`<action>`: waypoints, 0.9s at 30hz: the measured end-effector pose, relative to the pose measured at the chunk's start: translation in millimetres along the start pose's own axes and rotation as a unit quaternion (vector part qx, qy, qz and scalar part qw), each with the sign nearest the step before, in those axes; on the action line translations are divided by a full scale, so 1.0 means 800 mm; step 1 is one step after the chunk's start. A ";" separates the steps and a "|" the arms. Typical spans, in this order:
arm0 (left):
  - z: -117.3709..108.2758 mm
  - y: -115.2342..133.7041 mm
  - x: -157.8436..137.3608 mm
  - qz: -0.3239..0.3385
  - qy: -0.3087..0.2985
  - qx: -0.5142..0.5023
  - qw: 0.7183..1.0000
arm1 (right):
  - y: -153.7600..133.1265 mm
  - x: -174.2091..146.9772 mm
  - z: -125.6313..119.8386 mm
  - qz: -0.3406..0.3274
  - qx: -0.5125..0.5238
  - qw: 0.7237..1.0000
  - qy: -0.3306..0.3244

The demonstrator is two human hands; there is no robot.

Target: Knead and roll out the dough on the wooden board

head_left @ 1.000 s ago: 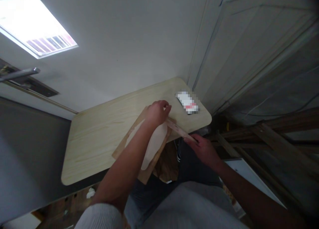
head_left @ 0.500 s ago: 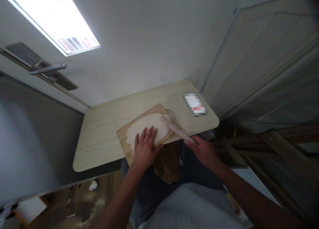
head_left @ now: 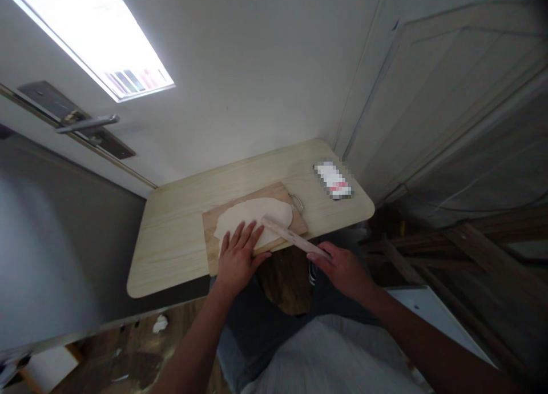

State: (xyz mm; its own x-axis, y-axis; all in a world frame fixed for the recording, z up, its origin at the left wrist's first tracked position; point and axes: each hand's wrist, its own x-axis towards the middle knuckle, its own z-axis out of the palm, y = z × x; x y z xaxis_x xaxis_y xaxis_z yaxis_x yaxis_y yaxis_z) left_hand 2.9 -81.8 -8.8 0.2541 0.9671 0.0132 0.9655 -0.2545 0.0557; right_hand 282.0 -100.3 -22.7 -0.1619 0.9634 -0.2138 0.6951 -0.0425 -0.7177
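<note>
A thin, pale sheet of dough (head_left: pixel 274 210) with an uneven edge lies on a wooden cutting board (head_left: pixel 209 225), which has a metal ring handle at its far right corner. My left hand (head_left: pixel 237 254) rests flat on the sheet's near left part, fingers spread, thumb by the board's near edge. In my right hand (head_left: pixel 342 265) is one end of a wooden rolling pin (head_left: pixel 295 240). Its other end lies over the middle of the sheet, close to my left fingertips. The gripped end reaches past the table's front edge.
The board sits at the front of a light wooden table (head_left: pixel 171 234). A phone (head_left: pixel 333 180), blurred out, lies at the table's right end. Behind stands a white door with a metal handle (head_left: pixel 88 124). Crumpled paper (head_left: pixel 160 324) is on the floor at left.
The rolling pin has swung left and nearer, from the sheet's right end to its middle. The board has turned slightly clockwise. My left hand has shifted a little left, still on the dough.
</note>
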 end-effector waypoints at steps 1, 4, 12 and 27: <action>0.001 -0.002 0.000 0.001 0.002 0.002 1.000 | 0.000 0.000 -0.001 0.001 0.000 1.000 0.000; 0.002 -0.011 0.003 0.002 0.009 0.005 1.000 | -0.001 0.001 -0.002 0.001 0.000 1.000 -0.002; -0.003 -0.036 0.009 0.007 0.014 -0.010 1.000 | -0.005 0.005 -0.003 -0.012 -0.006 1.000 -0.011; -0.006 0.000 0.133 -0.004 0.102 -0.143 0.984 | -0.012 0.010 0.004 -0.012 -0.026 0.999 -0.028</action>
State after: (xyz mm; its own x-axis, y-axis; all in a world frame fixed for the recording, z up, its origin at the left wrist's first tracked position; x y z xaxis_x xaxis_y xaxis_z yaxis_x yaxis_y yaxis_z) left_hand 29.9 20.8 -2.4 0.2020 0.9564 0.2107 0.9042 -0.2648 0.3350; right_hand 272.1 -93.2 -19.6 -0.2173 0.9474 -0.2349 0.7259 -0.0040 -0.6878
